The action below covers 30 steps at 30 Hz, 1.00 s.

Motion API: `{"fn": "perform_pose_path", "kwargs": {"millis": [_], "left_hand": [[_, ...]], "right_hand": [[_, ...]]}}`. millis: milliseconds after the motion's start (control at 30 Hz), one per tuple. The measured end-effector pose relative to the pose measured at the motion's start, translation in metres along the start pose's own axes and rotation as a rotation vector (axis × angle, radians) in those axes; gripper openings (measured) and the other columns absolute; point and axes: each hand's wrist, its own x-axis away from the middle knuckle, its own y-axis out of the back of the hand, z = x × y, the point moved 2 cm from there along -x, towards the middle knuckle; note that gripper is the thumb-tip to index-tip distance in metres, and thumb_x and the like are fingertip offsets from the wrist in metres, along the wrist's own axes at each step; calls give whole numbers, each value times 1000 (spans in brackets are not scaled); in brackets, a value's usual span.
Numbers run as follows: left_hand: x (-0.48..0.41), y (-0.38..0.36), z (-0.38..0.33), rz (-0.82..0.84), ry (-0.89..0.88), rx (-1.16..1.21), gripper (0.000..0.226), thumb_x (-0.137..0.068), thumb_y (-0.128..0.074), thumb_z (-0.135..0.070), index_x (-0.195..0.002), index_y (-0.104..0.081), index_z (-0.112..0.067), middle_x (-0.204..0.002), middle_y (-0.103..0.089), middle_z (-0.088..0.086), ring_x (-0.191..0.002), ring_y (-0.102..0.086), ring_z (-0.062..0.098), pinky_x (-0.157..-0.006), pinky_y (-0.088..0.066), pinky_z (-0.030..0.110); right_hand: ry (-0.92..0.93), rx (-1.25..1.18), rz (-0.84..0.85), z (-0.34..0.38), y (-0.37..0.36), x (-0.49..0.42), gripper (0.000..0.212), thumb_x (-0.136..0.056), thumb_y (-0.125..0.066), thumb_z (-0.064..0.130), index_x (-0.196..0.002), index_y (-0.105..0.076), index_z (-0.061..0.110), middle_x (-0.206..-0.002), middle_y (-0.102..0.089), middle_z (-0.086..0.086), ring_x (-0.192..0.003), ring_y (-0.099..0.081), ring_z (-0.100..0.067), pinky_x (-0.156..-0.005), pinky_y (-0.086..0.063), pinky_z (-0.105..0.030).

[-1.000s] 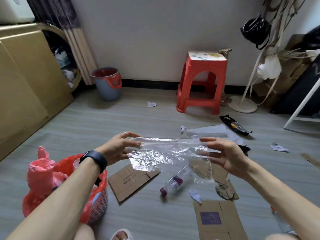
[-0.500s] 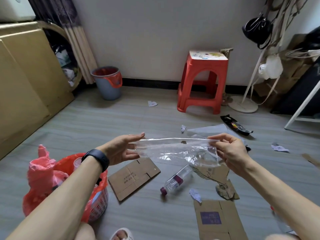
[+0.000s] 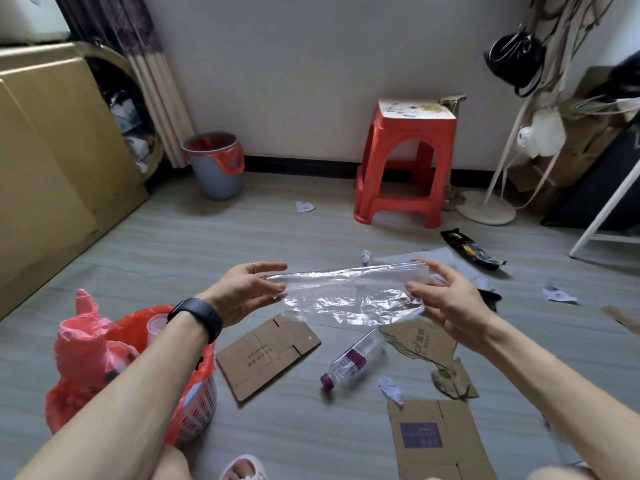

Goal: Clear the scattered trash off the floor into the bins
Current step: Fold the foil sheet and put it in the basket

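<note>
We hold the clear plastic bag (image 3: pixel 346 296) stretched in the air over the middle of the floor (image 3: pixel 173 258). Our left grip (image 3: pixel 247 292) pinches its left end and our right grip (image 3: pixel 446 299) pinches its right end. Its see-through lower edge is hard to trace above the bottle (image 3: pixel 349 362). Our left forearm hides part of the red-lined basket (image 3: pixel 201 403), and the picture's bottom edge cuts off the printed cardboard (image 3: pixel 436 441).

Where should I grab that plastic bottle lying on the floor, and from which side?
Take the bottle round its labelled middle, from above, fingers across its width: it lies on its side on the floor, purple cap nearest you, far end close to torn cardboard. Free the left hand or right hand from the plastic film first.
</note>
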Motion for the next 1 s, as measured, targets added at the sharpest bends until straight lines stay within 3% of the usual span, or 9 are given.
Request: {"fn": "perform_pose_path", "kwargs": {"millis": [100, 233, 300, 400, 500, 633, 767, 900, 1000], "left_hand": [[3, -3, 3, -5, 81, 45, 43, -82, -68, 1, -123, -59, -5, -126, -58, 22, -95, -70, 35, -64, -61, 30], [4, -3, 4, 22, 127, 81, 59, -72, -76, -17, -127, -57, -7, -132, -49, 26, -89, -71, 36, -57, -60, 28], [3, -4, 3, 31, 109, 67, 50, -78, -72, -12, -125, -59, -5, -128, -54, 25, -89, -71, 34, -58, -61, 28], [0, -2, 3, 38, 84, 41, 35, -86, -63, 4, -120, -63, -3, -122, -63, 20, -97, -69, 33, -68, -62, 32], [-2, 1, 2, 38, 40, 27, 38, -85, -58, 15, -116, -65, -6, -121, -64, 18, -108, -66, 31, -73, -61, 32], [-4, 0, 3, 25, -55, -126, 48, -81, -60, 22, -117, -65, -11, -119, -66, 16, -109, -66, 27, -81, -59, 29], [-3, 11, 7, 32, -79, -417, 44, -81, -66, 14, -117, -67, -12, -113, -69, 17, -98, -69, 25, -86, -57, 31], [5, 30, 9, 9, -77, -889, 27, -87, -71, -8, -112, -64, -13, -105, -71, 7, -91, -65, 21, -85, -55, 37], [16, 61, -1, -94, -170, -927, 19, -83, -77, -24, -99, -66, -25, -95, -74, -3, -87, -69, 10, -74, -52, 20]], "right_hand": [[4, -23, 12, 2, -1, 0, 17, -84, -64, -9, -95, -71, 2, -104, -72, -18, -74, -71, -21, -60, -59, -25], [11, 18, -7, 2, 0, 4, 21, -92, -55, -10, -91, -72, 2, -84, -75, -19, -64, -72, -19, -51, -54, -20], [-3, 67, 29, 2, 1, 4, 21, -92, -55, -8, -99, -72, 1, -89, -74, -23, -67, -72, -21, -50, -54, -21], [-61, 53, 113, 0, 1, 2, 26, -86, -57, -6, -108, -70, -1, -103, -70, -28, -82, -71, -28, -66, -61, -32], [-36, 32, 104, -2, -4, 2, 37, -77, -80, 16, -110, -69, 3, -114, -67, -28, -90, -69, -32, -71, -62, -34], [-2, 36, 3, -2, -7, 1, 44, -84, -70, -4, -121, -60, 17, -106, -69, -20, -82, -73, -29, -66, -60, -28], [-35, -36, 32, -1, -17, -1, 31, -79, -70, -6, -109, -68, -1, -103, -67, -23, -74, -71, -27, -71, -62, -29], [-11, 43, 56, -5, -36, -3, 22, -79, -72, -3, -100, -71, -3, -96, -70, -25, -73, -71, -26, -71, -61, -28], [55, 92, 69, -4, -61, -6, 17, -79, -74, 0, -95, -73, 0, -93, -71, -28, -76, -72, -30, -75, -61, -30]]}}
